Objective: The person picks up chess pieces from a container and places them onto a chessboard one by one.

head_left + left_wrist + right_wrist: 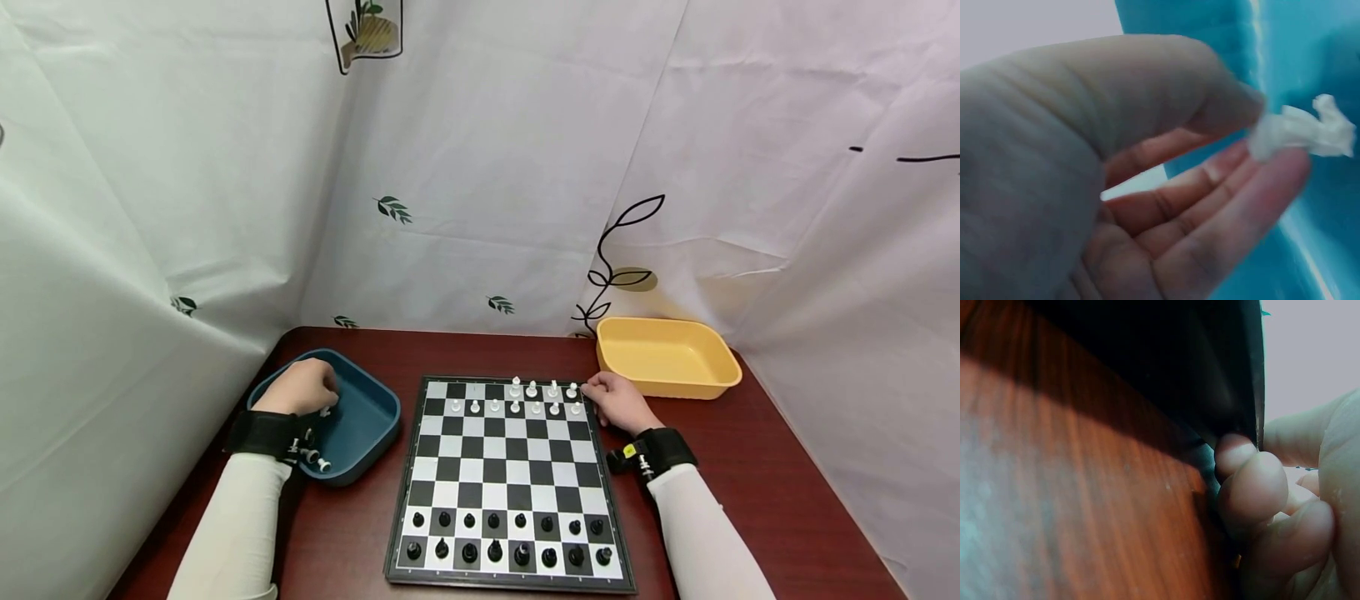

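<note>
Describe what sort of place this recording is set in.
Probably a makeshift recording booth: a small wooden table hemmed in by leaf-printed white sheets, holding a chessboard, a blue tray and a yellow tray.

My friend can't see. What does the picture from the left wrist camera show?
A left hand, seen close up from the palm side, pinches a small white chess piece between thumb and fingers. Behind it is the inside of a blue tray. The picture is blurry, so the kind of piece cannot be told.
</note>
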Tool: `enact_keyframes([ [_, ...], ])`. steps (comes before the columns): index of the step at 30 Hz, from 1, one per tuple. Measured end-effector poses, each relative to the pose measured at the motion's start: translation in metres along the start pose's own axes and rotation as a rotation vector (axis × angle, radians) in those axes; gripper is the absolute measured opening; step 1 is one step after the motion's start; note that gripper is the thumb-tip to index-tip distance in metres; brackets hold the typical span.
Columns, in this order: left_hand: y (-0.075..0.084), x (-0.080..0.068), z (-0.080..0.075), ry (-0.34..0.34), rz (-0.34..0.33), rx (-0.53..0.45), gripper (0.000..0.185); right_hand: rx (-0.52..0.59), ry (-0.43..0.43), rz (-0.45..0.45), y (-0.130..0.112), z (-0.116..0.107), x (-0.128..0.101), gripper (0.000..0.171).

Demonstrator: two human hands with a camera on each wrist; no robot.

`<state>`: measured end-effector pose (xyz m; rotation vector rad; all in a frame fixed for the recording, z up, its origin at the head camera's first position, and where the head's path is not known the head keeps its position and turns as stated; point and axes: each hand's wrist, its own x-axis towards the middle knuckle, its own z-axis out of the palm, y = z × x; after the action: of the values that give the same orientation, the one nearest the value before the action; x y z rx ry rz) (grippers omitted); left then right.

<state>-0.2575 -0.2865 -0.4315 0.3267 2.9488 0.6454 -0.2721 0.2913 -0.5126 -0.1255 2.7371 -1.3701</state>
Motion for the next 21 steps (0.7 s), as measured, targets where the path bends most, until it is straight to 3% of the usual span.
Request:
enact_keyframes([
  [4,0.003,0.003,0.000,0.063,0.071,-0.012,0.018,-0.001,0.001,0.001,0.000,0.000,0.000,0.024],
  [11,0.012,0.006,0.000,0.193,0.186,-0.034,0.016,0.002,0.000,0.004,0.000,0.000,0.001,0.024],
  [21,0.023,0.008,0.006,0.219,0.223,-0.073,0.019,0.002,0.000,0.005,0.000,0.000,0.000,0.024],
])
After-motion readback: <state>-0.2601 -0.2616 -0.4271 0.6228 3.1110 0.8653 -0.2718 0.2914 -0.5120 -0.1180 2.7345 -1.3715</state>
